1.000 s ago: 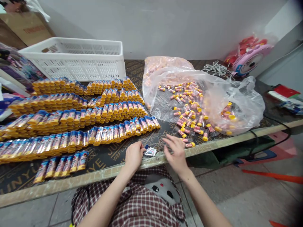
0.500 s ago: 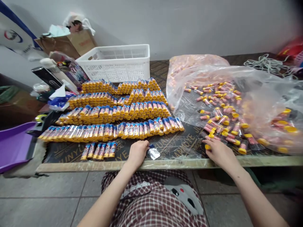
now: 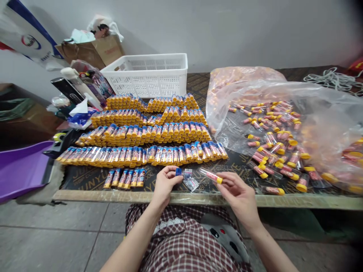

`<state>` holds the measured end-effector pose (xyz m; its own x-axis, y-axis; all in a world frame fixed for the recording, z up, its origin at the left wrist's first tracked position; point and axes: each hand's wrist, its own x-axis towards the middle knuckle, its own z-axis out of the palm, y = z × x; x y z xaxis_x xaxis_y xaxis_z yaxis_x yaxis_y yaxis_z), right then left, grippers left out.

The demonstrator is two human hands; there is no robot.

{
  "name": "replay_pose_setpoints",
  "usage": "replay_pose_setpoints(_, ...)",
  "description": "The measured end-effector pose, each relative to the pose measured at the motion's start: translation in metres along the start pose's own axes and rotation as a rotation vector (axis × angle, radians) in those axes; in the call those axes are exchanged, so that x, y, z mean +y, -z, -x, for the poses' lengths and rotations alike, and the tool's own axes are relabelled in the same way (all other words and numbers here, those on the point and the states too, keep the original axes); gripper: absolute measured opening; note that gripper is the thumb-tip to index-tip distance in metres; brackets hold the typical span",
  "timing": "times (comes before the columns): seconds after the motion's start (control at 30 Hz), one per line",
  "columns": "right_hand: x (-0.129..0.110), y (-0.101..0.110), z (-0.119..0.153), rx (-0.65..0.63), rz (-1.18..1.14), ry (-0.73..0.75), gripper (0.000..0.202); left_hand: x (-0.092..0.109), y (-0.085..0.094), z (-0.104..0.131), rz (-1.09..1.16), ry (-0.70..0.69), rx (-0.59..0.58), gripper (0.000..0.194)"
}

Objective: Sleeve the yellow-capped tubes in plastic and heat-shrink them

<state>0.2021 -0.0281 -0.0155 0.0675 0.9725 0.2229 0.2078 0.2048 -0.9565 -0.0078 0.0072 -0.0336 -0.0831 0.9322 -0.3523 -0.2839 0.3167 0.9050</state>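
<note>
In the head view my left hand (image 3: 164, 187) is near the table's front edge, its thumb and fingers pinching a small blue-printed plastic sleeve (image 3: 178, 171). Beside those fingertips lie shiny, clear printed film pieces (image 3: 190, 181), which may be more sleeves. My right hand (image 3: 239, 194) grips a clear tube (image 3: 210, 175) by its yellow cap, the open-looking end pointing left toward the sleeve. Pink contents show through the tube. A short row of blue-and-yellow wrapped tubes (image 3: 124, 178) lies left of my left hand. One loose yellow-capped tube (image 3: 273, 190) rests right of my right hand.
Stacked rows of wrapped tubes (image 3: 153, 132) fill the table's left half, with a white plastic basket (image 3: 150, 81) behind them. Unwrapped tubes (image 3: 279, 147) spill from a clear plastic bag (image 3: 255, 88) on the right. A purple dustpan (image 3: 25, 166) is at far left.
My right hand has moved left from the loose pile, now with a tube in it. My left hand has raised the blue sleeve slightly off the film pieces. The view has shifted a little.
</note>
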Motion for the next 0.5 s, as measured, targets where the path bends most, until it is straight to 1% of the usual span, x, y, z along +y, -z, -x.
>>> replay_pose_setpoints(0.1,0.003,-0.014,0.008,0.022,-0.064,0.002,0.021,0.005,-0.004,0.005,0.196,0.089,0.044,0.030)
replay_pose_setpoints(0.2,0.003,-0.018,0.012,0.049,-0.006,0.046,0.024,0.007,-0.006,0.006,0.298,0.135,0.109,0.029)
replay_pose_setpoints(0.37,-0.001,-0.019,0.016,0.071,0.126,0.176,0.029,0.006,-0.007,0.005,0.283,0.115,0.154,0.033)
replay_pose_setpoints(0.5,0.000,-0.021,0.017,0.081,0.159,0.224,0.033,0.004,-0.007,0.006,0.264,0.101,0.158,0.033)
